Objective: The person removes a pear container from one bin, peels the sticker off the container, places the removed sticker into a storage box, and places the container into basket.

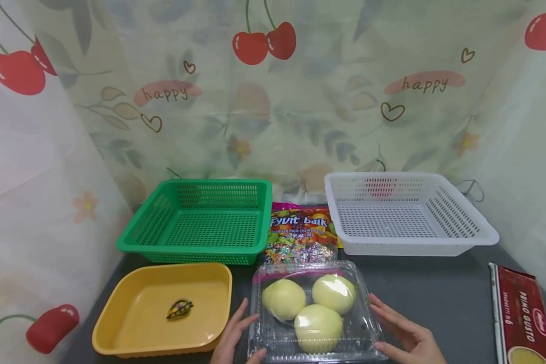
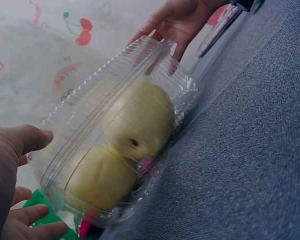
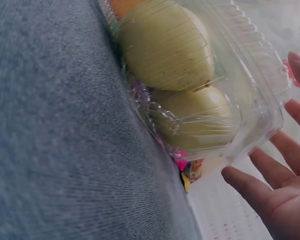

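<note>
A clear plastic clamshell box (image 1: 273, 338) with three pale yellow-green round fruits (image 1: 318, 328) inside lies on the dark tabletop at the front middle of the head view. Its lid is down over the fruits. At its left side is my left hand (image 1: 234, 333), fingers spread and fairly straight. My right hand (image 1: 407, 333) is at the opposite side, and its extended fingertips meet the box edge in the right wrist view. Neither hand curls round the box. In the left wrist view the thumb (image 2: 32, 137) lies close to the box wall; whether it touches is unclear.
Left of the box stands a yellow tray (image 1: 164, 349) with a small dark patterned item (image 1: 179, 309). Behind are a green basket (image 1: 195, 250), a fruit chew bag (image 1: 300, 227) and a white basket (image 1: 405, 247). A red spaghetti packet (image 1: 523, 313) lies far right.
</note>
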### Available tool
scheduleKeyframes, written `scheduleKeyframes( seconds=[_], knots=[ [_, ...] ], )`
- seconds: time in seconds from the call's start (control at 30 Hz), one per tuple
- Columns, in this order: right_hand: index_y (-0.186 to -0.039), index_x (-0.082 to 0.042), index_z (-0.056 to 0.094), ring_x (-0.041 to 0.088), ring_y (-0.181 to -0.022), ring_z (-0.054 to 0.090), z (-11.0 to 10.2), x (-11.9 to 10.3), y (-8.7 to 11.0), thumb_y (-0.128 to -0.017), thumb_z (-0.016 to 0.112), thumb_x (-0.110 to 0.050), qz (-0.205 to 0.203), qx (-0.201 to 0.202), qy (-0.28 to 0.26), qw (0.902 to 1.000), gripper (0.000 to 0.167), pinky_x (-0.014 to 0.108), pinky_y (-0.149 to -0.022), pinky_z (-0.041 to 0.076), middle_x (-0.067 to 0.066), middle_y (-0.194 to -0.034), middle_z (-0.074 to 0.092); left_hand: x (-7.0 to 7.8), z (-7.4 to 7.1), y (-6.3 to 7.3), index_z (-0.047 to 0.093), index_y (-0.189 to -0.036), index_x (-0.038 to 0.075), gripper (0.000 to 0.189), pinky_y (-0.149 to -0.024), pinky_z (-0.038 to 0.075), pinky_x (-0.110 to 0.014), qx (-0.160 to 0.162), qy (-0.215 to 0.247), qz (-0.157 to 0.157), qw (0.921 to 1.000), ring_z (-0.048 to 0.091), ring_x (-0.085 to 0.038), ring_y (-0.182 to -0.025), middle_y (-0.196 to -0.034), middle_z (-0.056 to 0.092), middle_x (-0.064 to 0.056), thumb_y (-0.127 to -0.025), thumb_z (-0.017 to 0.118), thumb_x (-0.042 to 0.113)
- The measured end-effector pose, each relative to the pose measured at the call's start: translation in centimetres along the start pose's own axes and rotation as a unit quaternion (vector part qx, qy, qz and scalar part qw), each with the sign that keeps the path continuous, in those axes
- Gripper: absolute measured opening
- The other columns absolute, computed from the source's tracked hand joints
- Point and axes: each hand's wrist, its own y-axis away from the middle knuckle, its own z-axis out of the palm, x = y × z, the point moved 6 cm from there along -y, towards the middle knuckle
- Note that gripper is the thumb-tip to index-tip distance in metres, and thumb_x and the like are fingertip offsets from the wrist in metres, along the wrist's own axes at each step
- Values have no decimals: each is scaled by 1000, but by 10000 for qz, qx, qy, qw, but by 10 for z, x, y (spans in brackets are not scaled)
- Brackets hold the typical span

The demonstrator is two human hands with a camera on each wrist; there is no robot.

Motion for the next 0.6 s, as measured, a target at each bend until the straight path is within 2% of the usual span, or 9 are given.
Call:
scheduleKeyframes(
  seconds=[0.17,0.23,0.37,0.47,0.6],
  knots=[
    [-131,16,40,-2,-131,39,3,4,2,-78,56,22,282,-69,-279,9992,55,14,-95,44,-7,-147,39,-1,4,1,59,-121,9,46,-95,44,-56,-409,340,-95,9985,35,-44,-131,-148,30,-23,-80,71,27],
    [-130,14,42,-5,-128,40,4,4,2,-80,58,17,562,64,-43,9984,53,14,-92,46,-12,-146,40,-1,6,1,59,-121,10,45,-93,45,-56,-585,421,-149,9973,33,-47,-131,-149,27,-24,-82,70,28],
    [-127,10,50,-9,-123,44,5,5,3,-80,64,8,1064,382,462,9925,48,15,-86,48,-21,-141,43,-2,8,1,59,-121,11,44,-95,44,-55,-676,460,-207,9964,31,-47,-132,-149,27,-24,-82,69,29],
    [-125,8,53,-6,-123,45,7,4,3,-80,63,11,845,379,493,9945,46,17,-84,49,-18,-142,42,-1,9,1,59,-120,10,43,-96,43,-53,-655,462,-175,9966,32,-46,-132,-149,28,-24,-82,69,28],
    [-124,11,52,-3,-128,41,11,0,2,-78,60,18,182,153,453,9987,47,16,-88,49,-10,-148,37,1,10,2,59,-119,7,43,-97,43,-51,-632,561,-169,9963,32,-46,-132,-148,28,-25,-82,69,26]
  ],
)
